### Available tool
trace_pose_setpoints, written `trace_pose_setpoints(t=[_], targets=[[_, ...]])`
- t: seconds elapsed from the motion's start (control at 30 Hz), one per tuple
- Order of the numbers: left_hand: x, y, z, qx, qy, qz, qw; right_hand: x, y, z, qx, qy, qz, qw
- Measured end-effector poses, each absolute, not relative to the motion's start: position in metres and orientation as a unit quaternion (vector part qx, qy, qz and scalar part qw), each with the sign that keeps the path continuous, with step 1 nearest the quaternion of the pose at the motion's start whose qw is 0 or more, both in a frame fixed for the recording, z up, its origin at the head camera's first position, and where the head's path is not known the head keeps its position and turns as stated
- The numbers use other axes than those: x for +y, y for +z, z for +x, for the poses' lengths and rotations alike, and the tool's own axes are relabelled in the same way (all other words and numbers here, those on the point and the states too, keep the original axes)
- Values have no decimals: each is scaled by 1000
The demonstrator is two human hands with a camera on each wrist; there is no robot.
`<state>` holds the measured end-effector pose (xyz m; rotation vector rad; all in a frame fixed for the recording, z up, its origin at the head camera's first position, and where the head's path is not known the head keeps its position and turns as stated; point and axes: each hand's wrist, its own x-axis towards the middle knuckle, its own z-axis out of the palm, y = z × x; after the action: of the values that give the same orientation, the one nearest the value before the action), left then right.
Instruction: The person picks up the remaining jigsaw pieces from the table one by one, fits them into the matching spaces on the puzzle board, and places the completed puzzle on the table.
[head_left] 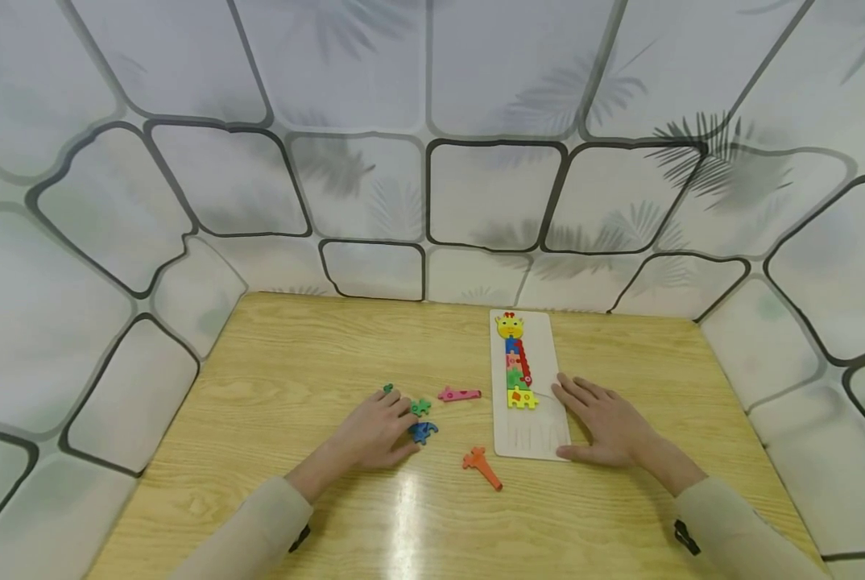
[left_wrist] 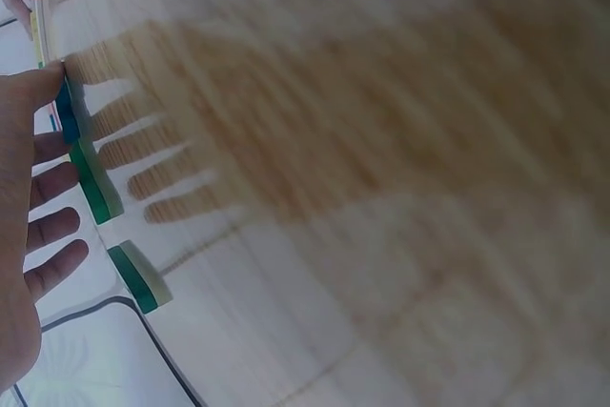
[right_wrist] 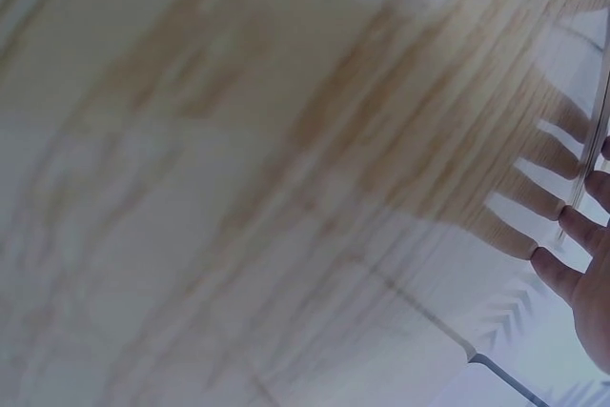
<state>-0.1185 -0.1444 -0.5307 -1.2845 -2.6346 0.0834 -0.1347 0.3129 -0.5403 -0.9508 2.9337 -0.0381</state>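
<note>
My left hand [head_left: 376,432] hovers low over the table, fingers loosely spread, beside a blue puzzle piece [head_left: 423,432] and a green puzzle piece [head_left: 420,408]. In the left wrist view the thumb tip is right at the blue piece [left_wrist: 67,113]. A smaller green piece [head_left: 388,388] peeks out beyond the fingertips. My right hand [head_left: 610,423] lies with spread fingers along the right edge of a pale puzzle board [head_left: 543,354]. On that board a giraffe figure [head_left: 514,364] is partly laid out: yellow head, blue, pink, green and yellow blocks, red mane.
A pink leg-shaped piece [head_left: 460,395] lies left of the board, and an orange one [head_left: 482,468] nearer the front. Patterned white walls [head_left: 374,270] rise around the back and sides of the wooden table [head_left: 295,346].
</note>
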Motion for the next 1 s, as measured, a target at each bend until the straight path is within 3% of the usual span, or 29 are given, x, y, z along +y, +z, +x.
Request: trace_pose_setpoints(t=[0.53,1.0], targets=[[-141,-527,-117,-896,38,-431,102,313,-542,-135,951,-6,-306,34],[-139,-532,-118,-886,22,-443,133,314,-542,-136,952,-8,-304,37]])
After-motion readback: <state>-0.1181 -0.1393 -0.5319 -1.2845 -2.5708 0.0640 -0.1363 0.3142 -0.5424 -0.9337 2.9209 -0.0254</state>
